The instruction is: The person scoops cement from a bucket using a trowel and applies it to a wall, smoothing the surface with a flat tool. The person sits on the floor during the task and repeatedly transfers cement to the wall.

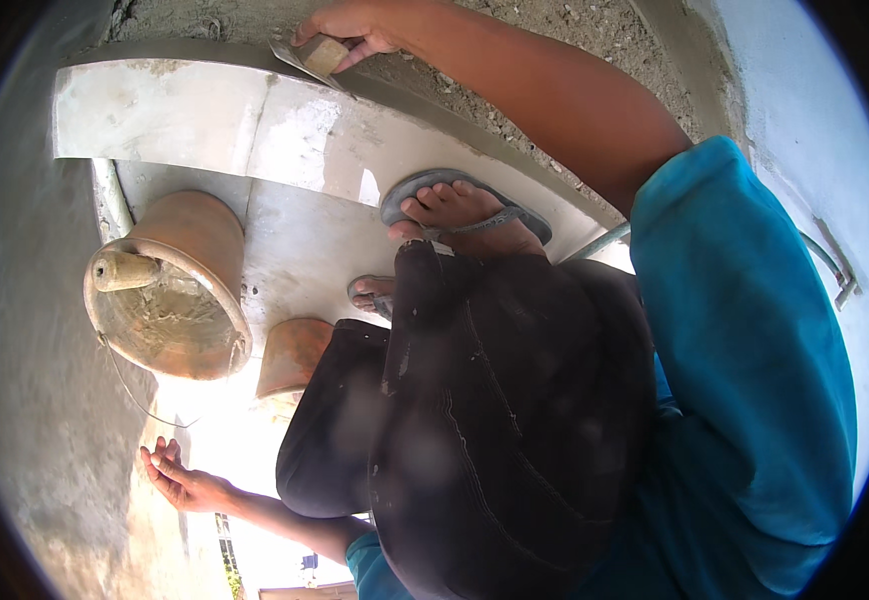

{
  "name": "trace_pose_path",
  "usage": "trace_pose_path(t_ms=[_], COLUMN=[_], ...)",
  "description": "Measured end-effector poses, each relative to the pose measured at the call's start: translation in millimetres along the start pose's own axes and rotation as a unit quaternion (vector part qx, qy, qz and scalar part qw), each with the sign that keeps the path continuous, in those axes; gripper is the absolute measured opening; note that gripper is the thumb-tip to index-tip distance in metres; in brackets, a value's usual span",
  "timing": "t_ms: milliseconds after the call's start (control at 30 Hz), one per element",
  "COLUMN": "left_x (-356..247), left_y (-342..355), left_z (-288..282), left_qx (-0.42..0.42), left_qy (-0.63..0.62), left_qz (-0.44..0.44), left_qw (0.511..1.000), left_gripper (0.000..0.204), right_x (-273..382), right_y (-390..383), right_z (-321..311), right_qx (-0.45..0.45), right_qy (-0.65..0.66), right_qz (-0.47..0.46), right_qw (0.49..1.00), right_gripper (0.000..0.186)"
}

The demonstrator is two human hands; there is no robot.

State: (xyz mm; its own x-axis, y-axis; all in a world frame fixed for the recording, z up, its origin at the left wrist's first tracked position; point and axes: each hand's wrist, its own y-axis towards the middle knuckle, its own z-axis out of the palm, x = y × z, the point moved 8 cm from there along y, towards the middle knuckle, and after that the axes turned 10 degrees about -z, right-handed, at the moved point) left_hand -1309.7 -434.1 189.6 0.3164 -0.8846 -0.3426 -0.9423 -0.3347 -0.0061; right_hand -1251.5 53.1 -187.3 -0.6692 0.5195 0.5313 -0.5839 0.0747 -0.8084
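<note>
Trowel (310, 55) is sitting on the wet grey cement strip (205, 50) capping the curved ledge (255, 130), blade flat against it. Right hand (355, 25) is clenching the trowel's wooden handle. Below the ledge, an orange bucket (170, 285) of mortar is lying tilted, a wooden-handled tool (125, 270) resting on its rim. Left hand (175, 475), fingers spread and holding nothing, is pressing the grey wall (25, 380) below the bucket.

A small steel trowel (307, 55) with a pale wooden handle, smeared grey, lies tilted against the wet cement ledge (205, 115) at the far side, gripped at its handle.
</note>
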Motion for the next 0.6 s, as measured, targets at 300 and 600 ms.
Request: trace_pose_path(t_ms=[300,600], left_x=[18,-28], left_y=[-5,-9], left_z=[-15,-20], left_qx=[-0.014,-0.027], left_qy=[-0.032,-0.077], left_qz=[-0.026,0.023], left_qw=[0.999,0.996], left_gripper=[0.034,0.031], right_x=[87,164], right_y=[51,-26], right_z=[76,108], right_qx=[0.085,0.143], right_qy=[0.032,0.1], right_qz=[-0.081,-0.163], right_qw=[0.993,0.971], right_gripper=[0.017,0.032])
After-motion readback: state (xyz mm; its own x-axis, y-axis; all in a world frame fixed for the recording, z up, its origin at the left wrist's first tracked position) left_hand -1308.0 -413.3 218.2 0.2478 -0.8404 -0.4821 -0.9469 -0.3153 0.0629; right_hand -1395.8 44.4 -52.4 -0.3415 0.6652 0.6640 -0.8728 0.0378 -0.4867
